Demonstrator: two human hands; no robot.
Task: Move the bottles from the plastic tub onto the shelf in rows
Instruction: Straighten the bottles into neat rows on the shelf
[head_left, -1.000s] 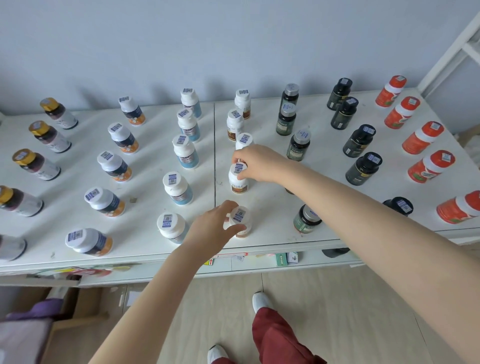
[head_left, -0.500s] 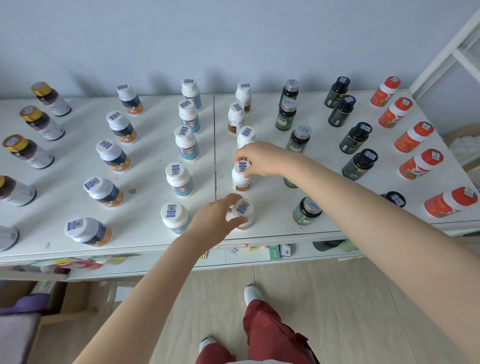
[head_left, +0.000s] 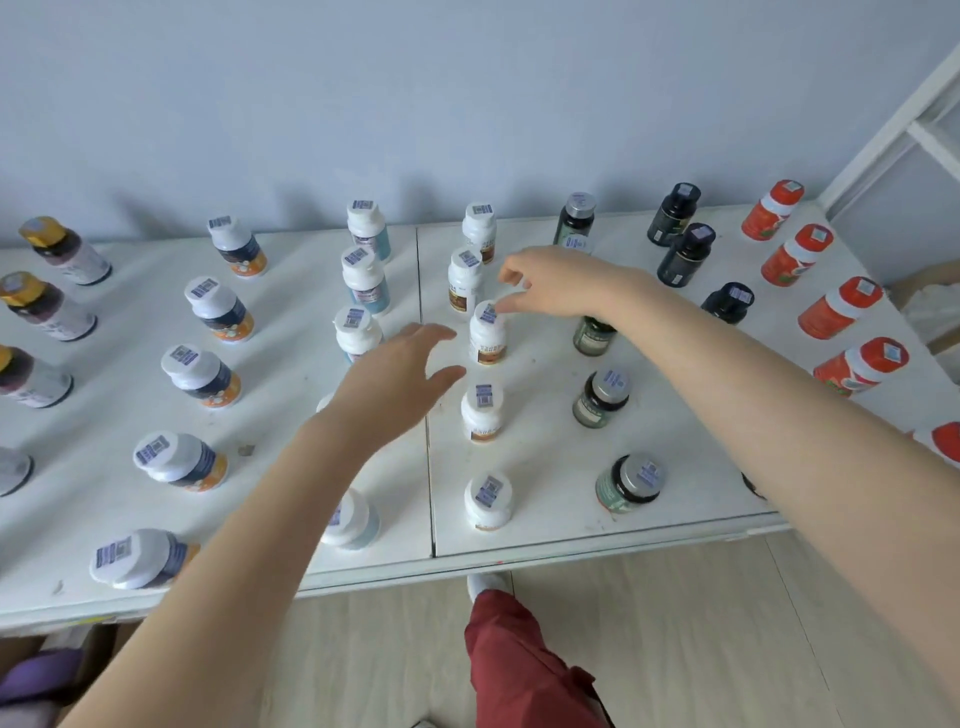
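Rows of bottles stand upright on the white shelf top (head_left: 530, 530). A middle row of white bottles with brown labels runs front to back: the nearest (head_left: 487, 500), one behind it (head_left: 482, 411), then a third (head_left: 487, 332). My right hand (head_left: 550, 283) hovers just above and behind that third bottle, fingers spread, thumb near its cap, holding nothing. My left hand (head_left: 397, 387) floats open over the seam, left of the second bottle, holding nothing. The plastic tub is out of view.
Left rows hold gold-capped bottles (head_left: 44, 306), orange-labelled white bottles (head_left: 200, 376) and blue-labelled ones (head_left: 363, 280). Right rows hold green glass bottles (head_left: 626, 483), black bottles (head_left: 685, 254) and red bottles (head_left: 841, 306). A white frame (head_left: 893, 119) stands at the right. My red trouser leg (head_left: 519, 665) is below.
Both hands let go of the white brown-labelled bottles they held. My left hand lifted up and back from the front bottle; my right hand opened and rose toward the back.
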